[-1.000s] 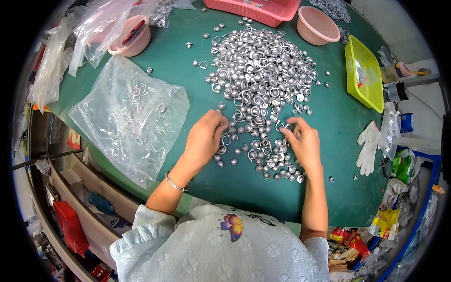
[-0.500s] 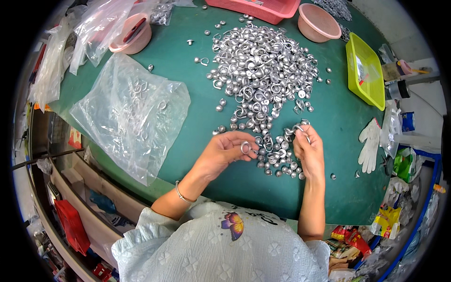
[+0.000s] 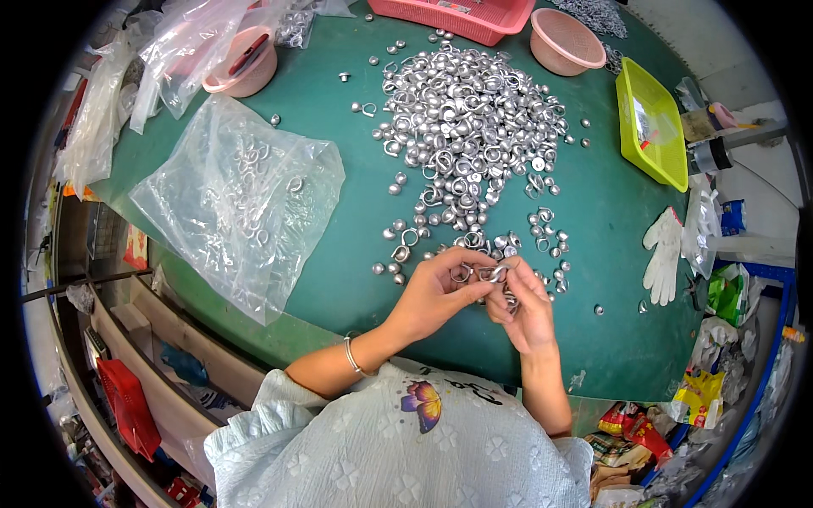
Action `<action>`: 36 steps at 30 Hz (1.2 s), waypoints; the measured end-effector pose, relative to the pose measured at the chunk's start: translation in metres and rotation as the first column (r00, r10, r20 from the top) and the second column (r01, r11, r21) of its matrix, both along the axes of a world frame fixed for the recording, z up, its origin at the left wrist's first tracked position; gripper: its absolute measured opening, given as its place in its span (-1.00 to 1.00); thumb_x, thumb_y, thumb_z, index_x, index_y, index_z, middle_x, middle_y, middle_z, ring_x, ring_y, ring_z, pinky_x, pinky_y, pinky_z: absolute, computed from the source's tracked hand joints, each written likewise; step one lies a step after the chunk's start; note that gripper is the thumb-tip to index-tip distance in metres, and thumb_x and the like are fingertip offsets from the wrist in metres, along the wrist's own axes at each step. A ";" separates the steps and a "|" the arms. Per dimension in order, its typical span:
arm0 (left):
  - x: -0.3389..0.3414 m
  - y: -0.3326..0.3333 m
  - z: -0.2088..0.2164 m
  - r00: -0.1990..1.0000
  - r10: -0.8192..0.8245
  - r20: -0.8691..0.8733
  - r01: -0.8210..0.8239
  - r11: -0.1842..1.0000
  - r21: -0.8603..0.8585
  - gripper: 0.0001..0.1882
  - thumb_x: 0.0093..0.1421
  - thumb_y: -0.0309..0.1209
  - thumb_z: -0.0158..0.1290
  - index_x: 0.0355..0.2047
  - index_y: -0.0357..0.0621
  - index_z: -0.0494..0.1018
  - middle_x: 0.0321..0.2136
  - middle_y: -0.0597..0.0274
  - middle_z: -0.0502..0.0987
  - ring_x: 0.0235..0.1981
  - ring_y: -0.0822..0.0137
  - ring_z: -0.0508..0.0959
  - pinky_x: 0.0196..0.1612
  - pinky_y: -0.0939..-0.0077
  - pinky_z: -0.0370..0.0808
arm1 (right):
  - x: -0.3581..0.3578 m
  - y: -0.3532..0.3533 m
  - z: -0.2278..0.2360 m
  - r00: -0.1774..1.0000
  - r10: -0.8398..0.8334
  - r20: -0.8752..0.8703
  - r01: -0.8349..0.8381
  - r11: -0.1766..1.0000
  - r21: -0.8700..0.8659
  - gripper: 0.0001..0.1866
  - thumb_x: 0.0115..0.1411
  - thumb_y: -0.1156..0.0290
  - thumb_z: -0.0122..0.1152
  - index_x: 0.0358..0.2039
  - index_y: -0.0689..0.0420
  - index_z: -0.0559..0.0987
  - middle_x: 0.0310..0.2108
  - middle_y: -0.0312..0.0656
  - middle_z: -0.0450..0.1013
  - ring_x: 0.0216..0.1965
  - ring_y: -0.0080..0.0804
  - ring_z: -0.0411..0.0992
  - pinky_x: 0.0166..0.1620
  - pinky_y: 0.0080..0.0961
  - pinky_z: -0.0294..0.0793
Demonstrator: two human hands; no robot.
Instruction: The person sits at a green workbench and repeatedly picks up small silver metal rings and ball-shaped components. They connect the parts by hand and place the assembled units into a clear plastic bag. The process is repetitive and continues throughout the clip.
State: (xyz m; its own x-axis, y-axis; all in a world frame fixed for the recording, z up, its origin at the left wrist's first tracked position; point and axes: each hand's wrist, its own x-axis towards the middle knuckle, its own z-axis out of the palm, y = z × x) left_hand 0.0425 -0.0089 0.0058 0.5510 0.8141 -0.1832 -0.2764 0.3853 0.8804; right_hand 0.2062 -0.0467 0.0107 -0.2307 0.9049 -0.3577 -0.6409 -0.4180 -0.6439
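My left hand (image 3: 434, 298) is closed in a pinch on a silver metal ring (image 3: 454, 278), close to the near end of the pile. Its fingertips meet those of my right hand (image 3: 528, 311). Between the right fingers are silver ring-shaped pieces (image 3: 500, 273), partly hidden; how many cannot be made out. Beyond both hands spreads a big heap of small silver rings and domed caps (image 3: 474, 127). Loose caps (image 3: 560, 276) lie beside my right hand.
A clear plastic bag (image 3: 203, 186) with some rings rests at the left. Pink bowls (image 3: 566, 44), a pink basket (image 3: 500, 25) and a yellow-green basket (image 3: 631, 127) stand along the far and right sides. A white glove (image 3: 663, 254) lies near the table's right edge.
My hands were apart and have come together over the near end of the pile. The right hand moved left and nearer; some loose pieces around it have shifted.
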 end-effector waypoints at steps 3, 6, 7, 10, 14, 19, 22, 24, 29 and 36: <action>0.000 -0.002 0.006 0.978 0.059 -0.200 -0.024 0.984 0.174 -0.68 0.08 -0.63 0.06 -0.11 -0.32 0.38 -0.18 0.22 0.41 -0.20 0.46 0.44 -0.13 0.60 0.42 | -0.005 -0.007 0.003 0.895 -0.037 0.444 -0.022 0.992 0.126 -0.85 0.29 0.36 -0.12 -0.26 0.15 0.37 -0.63 -0.37 0.23 -0.66 -0.73 0.06 -0.60 -0.77 0.00; -0.001 -0.006 0.006 0.974 0.081 -0.213 -0.019 0.960 0.280 -0.71 0.08 -0.65 0.06 -0.14 -0.34 0.40 -0.19 0.22 0.42 -0.23 0.48 0.45 -0.17 0.62 0.43 | -0.005 -0.014 0.004 0.698 -0.161 0.698 -0.016 0.971 0.240 -0.89 0.23 0.46 -0.01 -0.34 0.22 0.45 -0.62 -0.36 0.32 -0.61 -0.71 0.19 -0.55 -0.74 0.14; 0.000 -0.009 0.004 0.980 0.082 -0.180 -0.036 0.970 0.242 -0.71 0.08 -0.65 0.05 -0.14 -0.34 0.40 -0.19 0.22 0.43 -0.24 0.49 0.45 -0.18 0.62 0.43 | -0.005 -0.015 0.005 0.615 -0.201 0.762 -0.041 0.957 0.286 -0.89 0.22 0.48 0.00 -0.36 0.24 0.47 -0.62 -0.34 0.34 -0.60 -0.69 0.23 -0.54 -0.73 0.17; 0.001 -0.012 0.001 0.992 0.100 -0.070 -0.096 0.993 0.062 -0.73 0.09 -0.64 0.04 -0.15 -0.33 0.41 -0.24 0.22 0.45 -0.30 0.51 0.45 -0.24 0.63 0.43 | -0.009 -0.015 0.015 0.351 -0.331 0.876 -0.141 0.906 0.399 -0.90 0.18 0.50 0.04 -0.40 0.26 0.49 -0.61 -0.27 0.40 -0.59 -0.64 0.30 -0.52 -0.68 0.25; -0.001 -0.011 0.008 0.997 0.069 -0.031 -0.071 0.994 -0.086 -0.78 0.14 -0.57 0.02 -0.17 -0.31 0.42 -0.34 0.25 0.50 -0.39 0.54 0.45 -0.33 0.66 0.41 | -0.018 -0.023 0.005 0.310 -0.490 0.815 -0.037 0.850 0.525 -0.90 0.18 0.51 0.04 -0.36 0.27 0.48 -0.60 -0.22 0.41 -0.60 -0.60 0.32 -0.55 -0.68 0.26; -0.004 -0.012 -0.004 0.994 -0.009 0.108 0.033 0.975 -0.219 -0.76 0.18 -0.49 0.00 -0.14 -0.31 0.42 -0.36 0.23 0.51 -0.42 0.50 0.47 -0.34 0.64 0.43 | -0.021 -0.024 0.002 0.725 -0.391 0.567 0.216 0.911 0.352 -0.88 0.25 0.46 -0.06 -0.28 0.23 0.41 -0.57 -0.31 0.38 -0.64 -0.73 0.21 -0.61 -0.78 0.12; -0.004 -0.012 0.002 0.989 0.006 0.150 0.032 0.967 -0.252 -0.73 0.17 -0.49 0.00 -0.12 -0.34 0.40 -0.33 0.19 0.52 -0.39 0.45 0.51 -0.28 0.60 0.47 | -0.023 -0.022 0.001 0.792 -0.359 0.494 0.248 0.928 0.278 -0.87 0.28 0.43 -0.11 -0.23 0.20 0.36 -0.55 -0.37 0.36 -0.64 -0.80 0.14 -0.61 -0.83 0.05; -0.005 -0.011 0.005 0.987 0.005 0.158 0.036 0.966 -0.255 -0.71 0.17 -0.50 0.01 -0.10 -0.37 0.39 -0.31 0.15 0.52 -0.35 0.41 0.53 -0.22 0.56 0.49 | -0.024 -0.022 0.000 0.768 -0.381 0.514 0.231 0.914 0.333 -0.87 0.28 0.43 -0.12 -0.24 0.20 0.36 -0.56 -0.38 0.35 -0.68 -0.82 0.09 -0.65 -0.83 0.00; -0.011 -0.009 0.014 0.985 -0.011 0.173 0.054 0.968 -0.247 -0.68 0.14 -0.55 0.02 -0.08 -0.41 0.37 -0.26 0.08 0.52 -0.25 0.32 0.55 -0.12 0.47 0.50 | -0.017 -0.023 0.008 0.748 -0.231 0.623 0.076 0.961 0.266 -0.87 0.25 0.50 -0.08 -0.19 0.21 0.32 -0.50 -0.37 0.41 -0.62 -0.82 0.15 -0.60 -0.82 0.06; -0.012 -0.011 0.018 0.981 -0.057 0.186 0.100 0.967 -0.233 -0.69 0.14 -0.58 0.01 -0.09 -0.42 0.37 -0.25 0.07 0.52 -0.25 0.34 0.54 -0.14 0.52 0.51 | -0.012 -0.024 0.009 0.725 -0.226 0.650 0.055 0.961 0.272 -0.90 0.23 0.51 -0.03 -0.28 0.25 0.43 -0.55 -0.39 0.40 -0.66 -0.81 0.13 -0.63 -0.80 0.04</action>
State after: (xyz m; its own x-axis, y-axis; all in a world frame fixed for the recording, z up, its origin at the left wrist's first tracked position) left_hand 0.0306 -0.0198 0.0238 0.6528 0.7108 -0.2619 -0.3794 0.6060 0.6991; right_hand 0.1941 -0.0709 0.0195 0.1277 0.9792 -0.1574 -0.0458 -0.1527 -0.9872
